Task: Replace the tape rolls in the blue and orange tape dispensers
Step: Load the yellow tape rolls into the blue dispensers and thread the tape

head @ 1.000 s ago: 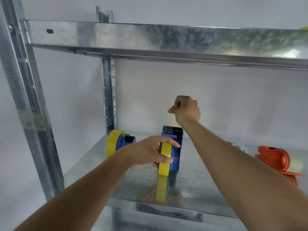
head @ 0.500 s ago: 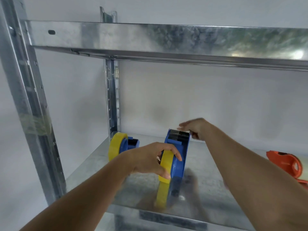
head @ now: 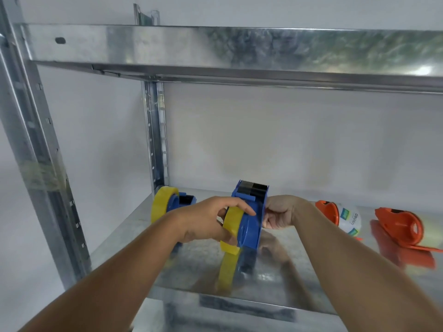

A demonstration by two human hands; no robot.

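Observation:
A blue tape dispenser (head: 250,226) stands upright at the middle of the metal shelf (head: 196,271), its toothed blade at the top. A yellow tape roll (head: 232,220) sits on its left side. My left hand (head: 211,220) grips that roll, thumb over the top. My right hand (head: 279,212) holds the dispenser's right side with curled fingers. A second blue dispenser (head: 178,202) with a yellow roll (head: 160,205) lies at the back left. To the right are two orange dispensers (head: 328,212) (head: 398,227) with clear tape.
The shelf sits in a galvanised rack with an upright post (head: 36,164) at the left and another (head: 155,135) at the back. An upper shelf beam (head: 239,51) runs overhead. A white wall closes the back.
My right hand came down from above the dispenser and took hold of its right side. My left hand stayed on the yellow roll. The view shifted so both orange dispensers show.

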